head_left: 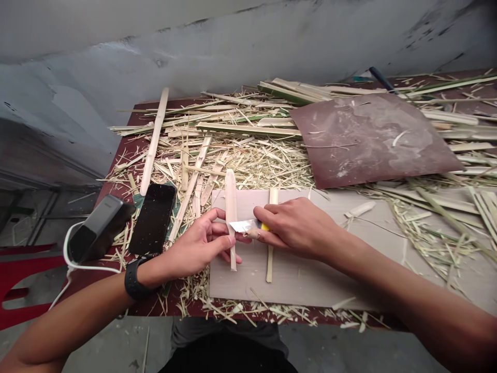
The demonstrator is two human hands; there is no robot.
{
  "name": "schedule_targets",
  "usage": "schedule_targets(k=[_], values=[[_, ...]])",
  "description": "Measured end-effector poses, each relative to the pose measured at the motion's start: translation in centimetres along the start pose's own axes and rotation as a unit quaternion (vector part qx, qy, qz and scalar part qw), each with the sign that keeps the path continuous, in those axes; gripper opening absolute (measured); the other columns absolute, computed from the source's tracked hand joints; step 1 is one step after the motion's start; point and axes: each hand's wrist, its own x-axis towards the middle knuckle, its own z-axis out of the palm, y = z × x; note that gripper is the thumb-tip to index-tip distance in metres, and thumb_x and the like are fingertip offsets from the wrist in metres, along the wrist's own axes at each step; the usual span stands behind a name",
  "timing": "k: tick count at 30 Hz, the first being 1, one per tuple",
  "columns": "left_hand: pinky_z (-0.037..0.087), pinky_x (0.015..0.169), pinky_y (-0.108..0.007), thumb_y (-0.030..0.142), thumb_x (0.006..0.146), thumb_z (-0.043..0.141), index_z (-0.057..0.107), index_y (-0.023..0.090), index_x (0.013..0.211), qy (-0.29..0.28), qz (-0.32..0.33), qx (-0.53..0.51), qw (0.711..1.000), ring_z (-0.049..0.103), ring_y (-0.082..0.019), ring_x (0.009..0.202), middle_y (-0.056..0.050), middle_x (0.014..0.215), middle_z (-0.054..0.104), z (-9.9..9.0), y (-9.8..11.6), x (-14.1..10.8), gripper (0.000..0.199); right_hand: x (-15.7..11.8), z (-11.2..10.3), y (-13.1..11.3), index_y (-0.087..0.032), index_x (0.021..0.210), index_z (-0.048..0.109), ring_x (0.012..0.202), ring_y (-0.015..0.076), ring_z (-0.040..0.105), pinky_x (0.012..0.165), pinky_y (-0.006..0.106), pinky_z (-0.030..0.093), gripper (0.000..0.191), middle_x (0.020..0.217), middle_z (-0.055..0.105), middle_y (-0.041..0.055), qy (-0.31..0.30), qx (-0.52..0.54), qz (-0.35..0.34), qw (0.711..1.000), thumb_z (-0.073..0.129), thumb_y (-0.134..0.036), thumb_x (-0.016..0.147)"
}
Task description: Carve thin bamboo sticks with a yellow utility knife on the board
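Note:
A pale, flat piece of bamboo (230,194), wide and rounded at its far end and narrower toward me, is gripped by my left hand (205,239), thumb on top and fingers beneath. My right hand (297,228) is closed around a utility knife (244,225) with a bit of yellow handle showing. The blade lies at the edge of the bamboo piece, close to my left thumb. Under my right hand, a second bamboo strip (269,264) rests on a cardboard sheet (330,280); its middle is hidden.
Bamboo shavings (264,160) cover much of the dark red table. To the left lie a phone (153,218), a black power bank (100,228) with a white cable, and a long bamboo strip (155,140). A brown sheet of sandpaper (376,137) lies on strips at the back right.

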Motion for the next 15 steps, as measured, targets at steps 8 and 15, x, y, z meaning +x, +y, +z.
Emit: schedule_targets(k=[8,15], values=[[0.060,0.070,-0.023,0.041,0.099,0.063,0.050,0.017,0.104,-0.018,0.017,0.001,1.000,0.077,-0.016,0.078,-0.012,0.105,0.077,-0.32,-0.59,0.11,0.028,0.05,-0.28,-0.52,-0.020,0.085,0.054,0.044,0.0133,0.027,0.051,0.031,0.010,0.063,0.064,0.060,0.0040,-0.010,-0.005,0.017,1.000,0.008,-0.058,0.106],[0.057,0.063,-0.020,0.036,0.103,0.059,0.049,0.016,0.098,-0.023,0.030,0.015,0.999,0.073,-0.012,0.072,-0.011,0.101,0.075,-0.04,-0.14,-0.05,0.023,0.27,-0.56,-0.96,-0.019,0.085,0.055,0.045,0.0124,0.024,0.050,0.031,0.011,0.071,0.065,0.060,0.0047,-0.023,-0.001,0.046,0.999,0.002,-0.062,0.104]])
